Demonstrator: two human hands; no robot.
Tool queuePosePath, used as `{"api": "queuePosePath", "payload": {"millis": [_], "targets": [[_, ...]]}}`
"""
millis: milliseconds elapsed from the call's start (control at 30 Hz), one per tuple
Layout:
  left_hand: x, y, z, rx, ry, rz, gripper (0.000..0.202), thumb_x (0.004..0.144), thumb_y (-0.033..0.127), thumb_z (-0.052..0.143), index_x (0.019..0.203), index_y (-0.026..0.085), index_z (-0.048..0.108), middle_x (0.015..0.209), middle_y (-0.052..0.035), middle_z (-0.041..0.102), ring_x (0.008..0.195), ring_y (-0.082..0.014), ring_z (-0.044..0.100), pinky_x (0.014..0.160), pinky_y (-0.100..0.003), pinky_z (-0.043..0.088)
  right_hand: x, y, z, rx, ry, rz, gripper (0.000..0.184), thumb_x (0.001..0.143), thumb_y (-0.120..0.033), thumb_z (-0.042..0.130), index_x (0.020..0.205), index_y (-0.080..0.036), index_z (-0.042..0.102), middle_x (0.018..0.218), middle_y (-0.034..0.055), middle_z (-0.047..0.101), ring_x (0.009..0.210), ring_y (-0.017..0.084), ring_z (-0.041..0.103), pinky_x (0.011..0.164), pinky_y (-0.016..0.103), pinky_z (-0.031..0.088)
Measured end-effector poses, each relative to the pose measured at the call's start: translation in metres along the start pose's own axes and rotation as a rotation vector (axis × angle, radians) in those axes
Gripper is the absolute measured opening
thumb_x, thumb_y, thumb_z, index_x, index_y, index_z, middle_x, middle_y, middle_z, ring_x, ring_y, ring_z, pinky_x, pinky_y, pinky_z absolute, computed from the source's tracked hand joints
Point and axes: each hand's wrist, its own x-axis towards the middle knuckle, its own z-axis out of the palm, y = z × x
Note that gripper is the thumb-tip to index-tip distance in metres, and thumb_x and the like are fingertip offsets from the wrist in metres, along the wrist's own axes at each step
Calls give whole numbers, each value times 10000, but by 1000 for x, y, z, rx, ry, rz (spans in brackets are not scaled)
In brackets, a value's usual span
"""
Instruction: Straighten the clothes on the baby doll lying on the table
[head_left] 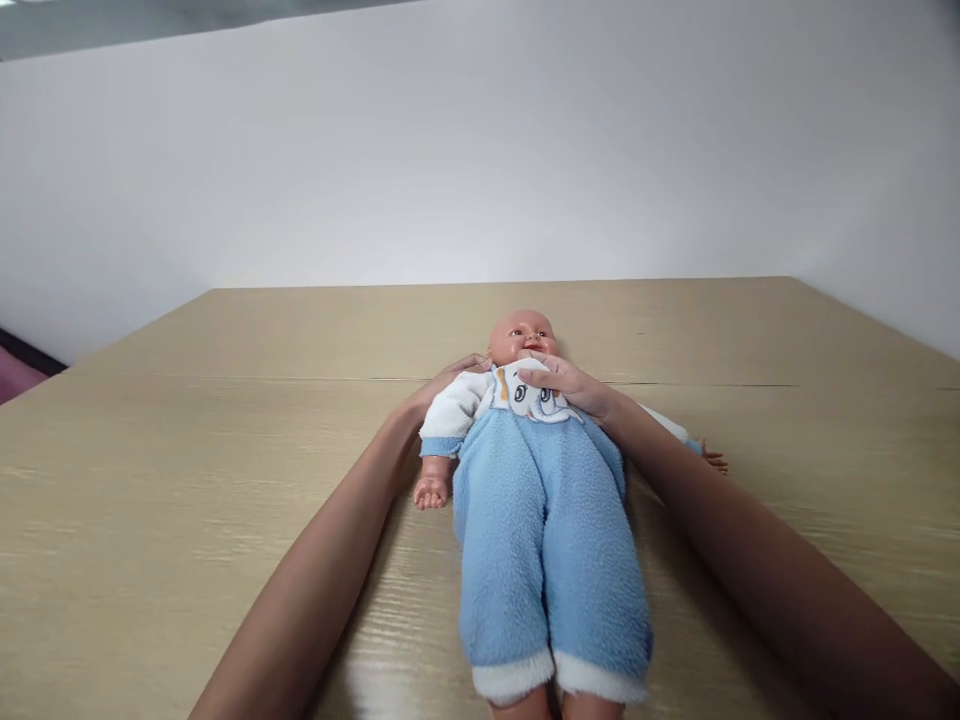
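Note:
A baby doll (544, 520) in a fluffy blue romper with white sleeves lies on its back on the wooden table (187, 470), head away from me. A white bib (531, 395) with a printed animal covers its chest. My left hand (442, 385) reaches behind the doll's neck and shoulder, its fingers curled and partly hidden. My right hand (566, 382) rests on the bib just under the doll's chin, fingers bent and pressing the cloth.
A white wall (480, 160) rises behind the table's far edge. At the far left, beyond the table, a dark strip and a pink surface (15, 372) show.

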Motion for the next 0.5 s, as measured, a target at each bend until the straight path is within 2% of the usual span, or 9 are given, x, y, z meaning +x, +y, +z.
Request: {"api": "queuePosePath", "payload": {"millis": [100, 200, 300, 400, 500], "targets": [[-7, 1, -8, -34, -127, -39, 326, 768, 445, 917, 873, 194, 738, 910, -20, 722, 813, -171, 668, 759, -287, 557, -1, -2, 3, 2, 15, 5, 443, 804, -414, 949, 1085, -199, 683, 959, 10, 783, 747, 119, 715, 675, 200, 569], [-9, -1, -12, -31, -144, -60, 399, 783, 499, 913, 952, 192, 725, 978, -31, 726, 843, -166, 667, 778, -282, 541, -1, -1, 2, -14, 16, 4, 437, 812, -420, 940, 1078, -200, 672, 934, 3, 775, 721, 117, 698, 654, 204, 549], [-11, 2, -12, 51, -105, -101, 439, 779, 540, 908, 980, 197, 722, 989, -41, 729, 848, -185, 669, 754, -292, 539, -1, 0, 0, -22, 4, -11, 404, 830, -418, 928, 1005, -207, 630, 877, -19, 752, 689, 104, 672, 632, 194, 518], [-14, 6, -12, 171, -2, -135, 409, 750, 538, 918, 855, 197, 718, 857, -32, 712, 756, -180, 636, 641, -265, 507, -1, -1, 1, -21, -4, -25, 414, 825, -417, 932, 950, -210, 596, 863, -26, 741, 701, 103, 673, 635, 188, 505], [-18, 11, -13, 208, 75, -122, 366, 680, 445, 970, 721, 196, 706, 723, -27, 691, 661, -176, 624, 549, -247, 482, -1, -2, 4, -27, 20, -21, 428, 802, -420, 945, 952, -210, 603, 870, -24, 742, 722, 117, 682, 655, 205, 515]]}}
